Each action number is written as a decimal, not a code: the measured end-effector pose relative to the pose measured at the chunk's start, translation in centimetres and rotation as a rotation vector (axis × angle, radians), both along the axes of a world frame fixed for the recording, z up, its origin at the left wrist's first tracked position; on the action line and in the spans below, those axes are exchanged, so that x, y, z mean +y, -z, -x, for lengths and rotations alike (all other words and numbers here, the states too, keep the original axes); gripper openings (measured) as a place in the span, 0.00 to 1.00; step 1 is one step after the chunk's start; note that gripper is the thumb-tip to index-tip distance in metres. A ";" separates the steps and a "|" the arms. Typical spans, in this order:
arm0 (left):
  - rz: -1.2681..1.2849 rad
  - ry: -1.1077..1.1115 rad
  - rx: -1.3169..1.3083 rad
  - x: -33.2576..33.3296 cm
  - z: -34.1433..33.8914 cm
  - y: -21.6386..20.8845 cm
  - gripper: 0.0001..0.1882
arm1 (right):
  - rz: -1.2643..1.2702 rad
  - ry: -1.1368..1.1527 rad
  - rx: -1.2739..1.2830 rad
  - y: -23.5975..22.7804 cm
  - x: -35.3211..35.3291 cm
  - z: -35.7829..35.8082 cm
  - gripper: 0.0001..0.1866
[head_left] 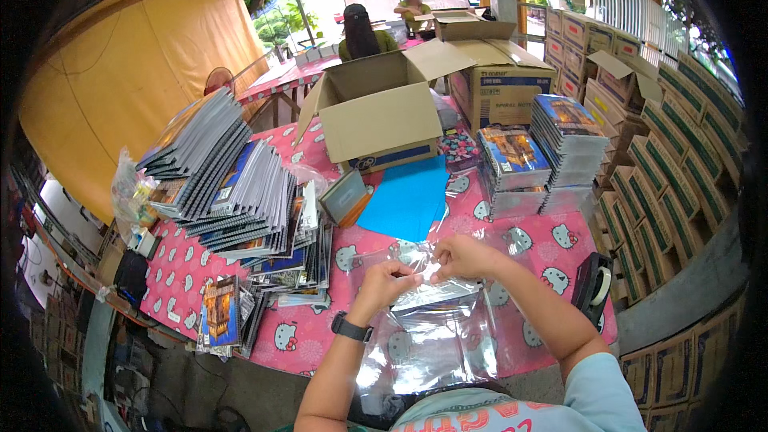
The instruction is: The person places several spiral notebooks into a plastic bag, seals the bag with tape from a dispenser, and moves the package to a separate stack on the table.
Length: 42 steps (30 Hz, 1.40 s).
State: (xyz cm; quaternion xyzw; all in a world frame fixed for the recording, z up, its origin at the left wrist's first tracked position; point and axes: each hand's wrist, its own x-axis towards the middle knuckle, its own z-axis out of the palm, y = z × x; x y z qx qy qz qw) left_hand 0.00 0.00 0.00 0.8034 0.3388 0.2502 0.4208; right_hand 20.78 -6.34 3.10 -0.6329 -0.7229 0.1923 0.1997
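Observation:
My left hand [388, 282], with a dark watch on its wrist, pinches glossy clear plastic near the table's front edge. Close beside it, my right hand [462, 258] pinches the same plastic, its fingertips almost meeting the left ones. Glare hides exactly which edge each hand grips. More clear plastic sleeves [440, 344] lie flat below my hands, toward my body. A blue sheet [408, 196] rests just beyond my hands. To the left stand tall piles of spiral notebooks [260, 200]; at the right, notebooks in clear wrapping [514, 160] are stacked.
A black tape dispenser [590, 284] stands at the right table edge. Behind the blue sheet is an open cardboard box [380, 124], with a larger carton [508, 92] beside it. Many cartons [672, 160] are piled along the right. Two people sit at a farther table.

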 end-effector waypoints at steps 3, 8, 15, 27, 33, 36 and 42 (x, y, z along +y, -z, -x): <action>0.145 -0.041 -0.048 0.5 0.3 0.2 0.11 | 0.295 -0.103 0.395 1.4 2.5 -0.5 0.17; 0.102 0.018 0.100 0.4 0.8 -0.1 0.12 | 0.620 0.044 0.920 3.5 0.7 0.3 0.12; -0.740 0.103 0.301 -9.7 0.3 -1.1 0.32 | 0.535 0.147 1.164 4.9 -0.7 1.0 0.10; -0.711 0.147 0.363 -9.7 0.3 -1.7 0.45 | -0.456 1.276 0.453 12.8 -28.6 -11.9 0.08; -0.732 0.188 0.416 -10.2 -0.1 -1.8 0.46 | -0.385 1.427 0.566 16.6 -31.6 -12.1 0.14; -0.743 0.204 0.413 -10.2 -0.4 -2.1 0.46 | -0.570 1.444 0.250 15.5 -29.9 -11.1 0.14; -0.759 0.187 0.455 -10.1 0.2 -1.8 0.47 | -0.526 1.473 0.817 17.3 -30.9 -6.1 0.12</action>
